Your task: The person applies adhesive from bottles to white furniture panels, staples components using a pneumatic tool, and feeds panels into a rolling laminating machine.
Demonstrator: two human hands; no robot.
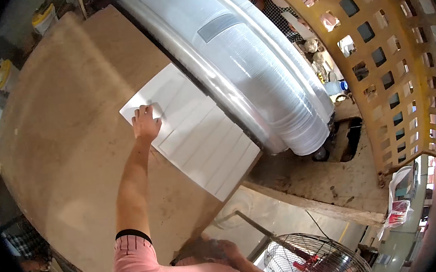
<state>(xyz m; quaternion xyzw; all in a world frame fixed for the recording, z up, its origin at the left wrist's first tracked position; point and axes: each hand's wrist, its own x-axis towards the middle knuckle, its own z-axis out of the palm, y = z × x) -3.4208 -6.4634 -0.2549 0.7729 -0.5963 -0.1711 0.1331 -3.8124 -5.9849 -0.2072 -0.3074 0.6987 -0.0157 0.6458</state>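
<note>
Several white sheets (196,133) lie fanned in overlapping strips on a brown tabletop (69,135), close along a shiny metal roller (212,78). My left hand (146,123) rests on the sheets' near-left corner, fingers stretched out and slightly bent, thumb apart toward the right. I see nothing gripped in it. Low in the view, my right hand (224,248) is held in front of my body, beside the table's near edge. It is dim and smeared, so its fingers cannot be made out.
Beyond the sheets lies a large roller wrapped in clear film (258,62). A yellow perforated guard (374,56) curves at the right. A caged fan (316,263) stands at lower right. Buckets (43,19) stand at far left. Other people are partly visible at the edges.
</note>
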